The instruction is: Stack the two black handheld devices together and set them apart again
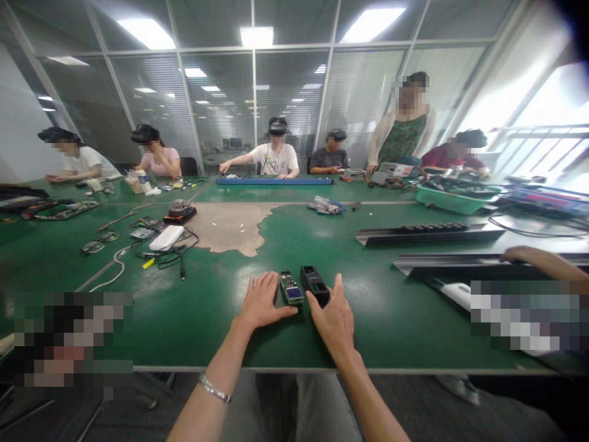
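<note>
A small green circuit board (291,289) with a dark blue screen lies on the green table, between my two hands. Close to its right is a black plastic housing (315,282) with openings in it. My left hand (264,302) rests on the table just left of the board, its thumb stretched out below the board's near end. At the housing's right side is my right hand (333,312), fingers and thumb apart, with the thumb at the housing's left edge and the fingers on its far side. Neither hand grips anything.
The green table (221,331) also bears a white device with cables (167,238), a speaker-like part (180,210), long black metal profiles (432,233), gloves (326,205) and a green basket (453,197). Several people sit around; a person's arm (547,263) reaches in at right.
</note>
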The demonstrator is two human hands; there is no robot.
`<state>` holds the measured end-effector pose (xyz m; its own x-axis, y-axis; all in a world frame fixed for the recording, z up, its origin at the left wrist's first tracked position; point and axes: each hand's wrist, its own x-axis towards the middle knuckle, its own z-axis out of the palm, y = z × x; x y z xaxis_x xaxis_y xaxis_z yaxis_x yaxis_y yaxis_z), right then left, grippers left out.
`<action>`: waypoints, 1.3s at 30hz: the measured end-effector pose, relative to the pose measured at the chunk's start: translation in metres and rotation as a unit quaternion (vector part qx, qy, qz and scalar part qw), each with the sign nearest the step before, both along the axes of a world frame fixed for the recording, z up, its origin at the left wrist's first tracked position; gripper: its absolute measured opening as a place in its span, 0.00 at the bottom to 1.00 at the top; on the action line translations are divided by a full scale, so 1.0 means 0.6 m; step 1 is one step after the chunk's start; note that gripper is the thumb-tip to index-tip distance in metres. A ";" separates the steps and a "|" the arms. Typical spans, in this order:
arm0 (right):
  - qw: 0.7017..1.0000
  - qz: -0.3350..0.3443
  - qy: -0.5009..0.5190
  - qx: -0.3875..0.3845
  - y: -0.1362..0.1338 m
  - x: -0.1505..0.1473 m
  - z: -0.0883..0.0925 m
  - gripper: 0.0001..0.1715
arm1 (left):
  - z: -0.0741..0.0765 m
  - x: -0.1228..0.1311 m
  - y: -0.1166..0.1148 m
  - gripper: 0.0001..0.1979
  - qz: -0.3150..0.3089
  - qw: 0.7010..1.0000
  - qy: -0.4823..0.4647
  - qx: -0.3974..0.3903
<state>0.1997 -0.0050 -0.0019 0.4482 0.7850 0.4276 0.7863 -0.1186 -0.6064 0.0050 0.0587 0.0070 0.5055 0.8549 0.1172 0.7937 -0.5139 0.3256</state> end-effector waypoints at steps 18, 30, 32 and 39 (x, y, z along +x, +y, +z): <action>0.999 -0.003 -0.045 -0.014 -0.004 -0.002 -0.009 0.51 | -0.003 -0.001 0.000 0.58 0.001 1.000 -0.014 0.004; 0.999 0.005 -0.052 0.001 -0.001 0.003 -0.023 0.53 | -0.009 -0.002 0.004 0.56 -0.001 1.000 -0.019 0.010; 0.998 0.006 -0.055 0.007 0.000 0.004 -0.027 0.53 | -0.009 -0.002 0.004 0.56 -0.002 1.000 -0.021 0.011; 0.999 0.005 -0.049 0.021 0.001 0.008 -0.037 0.54 | -0.008 -0.003 0.004 0.57 -0.004 1.000 -0.026 0.009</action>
